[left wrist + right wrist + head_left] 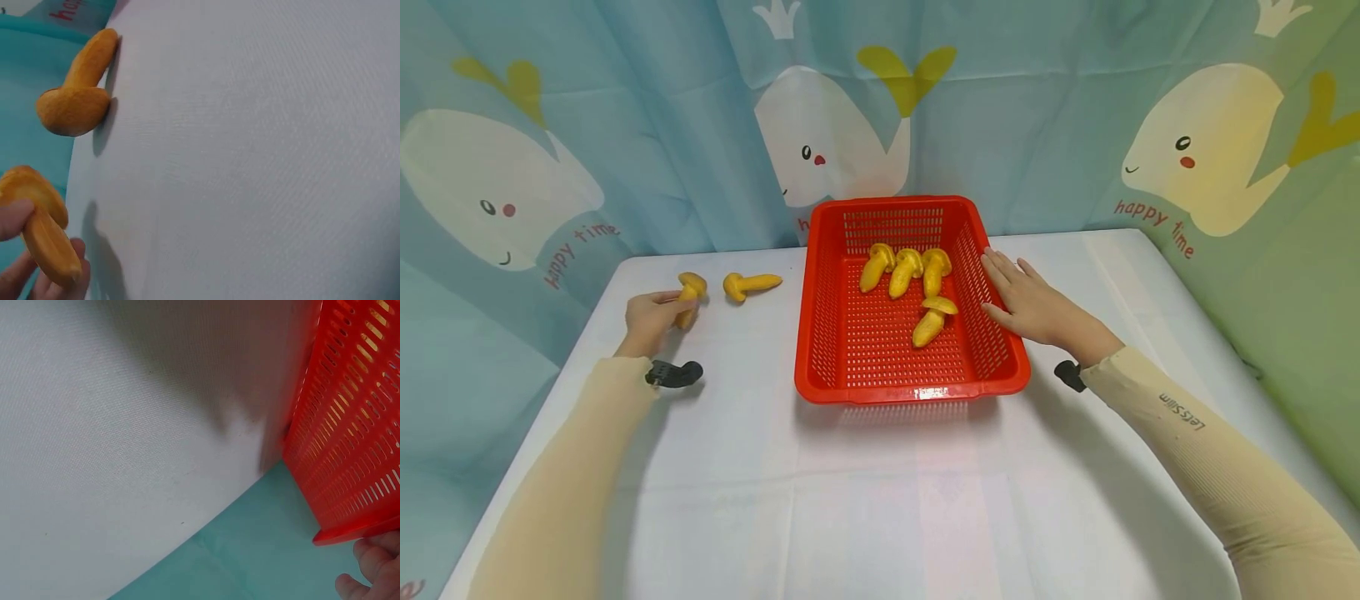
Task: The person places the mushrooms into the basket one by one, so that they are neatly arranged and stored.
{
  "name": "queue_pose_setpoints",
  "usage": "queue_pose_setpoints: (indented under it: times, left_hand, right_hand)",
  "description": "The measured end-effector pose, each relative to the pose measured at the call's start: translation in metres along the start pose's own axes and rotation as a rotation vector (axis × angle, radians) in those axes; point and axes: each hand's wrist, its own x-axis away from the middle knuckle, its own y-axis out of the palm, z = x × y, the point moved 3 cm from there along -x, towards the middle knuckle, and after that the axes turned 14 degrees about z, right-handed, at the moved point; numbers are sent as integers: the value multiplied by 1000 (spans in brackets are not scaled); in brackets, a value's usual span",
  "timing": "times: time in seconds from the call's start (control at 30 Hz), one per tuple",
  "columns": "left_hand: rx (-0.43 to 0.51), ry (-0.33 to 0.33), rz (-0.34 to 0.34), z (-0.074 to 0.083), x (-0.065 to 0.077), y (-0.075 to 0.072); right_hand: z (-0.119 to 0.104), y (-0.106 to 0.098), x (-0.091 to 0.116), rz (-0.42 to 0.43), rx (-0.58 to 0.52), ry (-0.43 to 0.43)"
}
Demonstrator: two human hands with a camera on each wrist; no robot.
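Observation:
At the table's left, my left hand (651, 320) pinches a yellow toy mushroom (692, 286) by its stem. In the left wrist view, the thumb and fingers hold this mushroom (51, 247), and a shadow falls on the cloth beside it. A second yellow mushroom (752, 284) lies on its side just right of that hand. My right hand (1037, 305), fingers straight and spread, rests against the right rim of a red plastic basket (917, 393). Inside the basket lie several yellow mushrooms (906, 273), one nearer (931, 323) than the rest.
A white cloth covers the table (865, 500). A blue curtain (1030, 158) with printed whales hangs behind the table's back edge. Each wrist carries a small black camera, such as the left one (674, 374).

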Motion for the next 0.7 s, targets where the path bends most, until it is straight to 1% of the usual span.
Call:
queue_pose_setpoints:
  times: [0.1,0.2,0.3,0.37,0.47,0.57,0.63,0.7]
  left_hand:
    - [102,-37,-30,0,1,-2]
    - [184,-64,-63,3,4,-5]
    - [265,-80,-103,5,6,-7]
    - [303,-77,-130,5,7,-8]
    - [354,-47,-176,7,8,-10]
    - [436,-18,-232,9,11,-10]
    - [481,-11,-259,11,13,-10]
    - [495,-8,-272,13,15,-10]
  right_hand:
    - [0,0,0,2,-4,-2]
    - [0,0,0,4,-1,-5]
    - [0,0,0,2,1,-4]
    - [0,0,0,1,-3,-1]
    - [-1,-1,0,3,-7,-1]
    - [-1,-1,0,5,-6,-4]
    - [-1,-1,1,5,-4,-8]
    - [-1,-1,0,6,-4,-11]
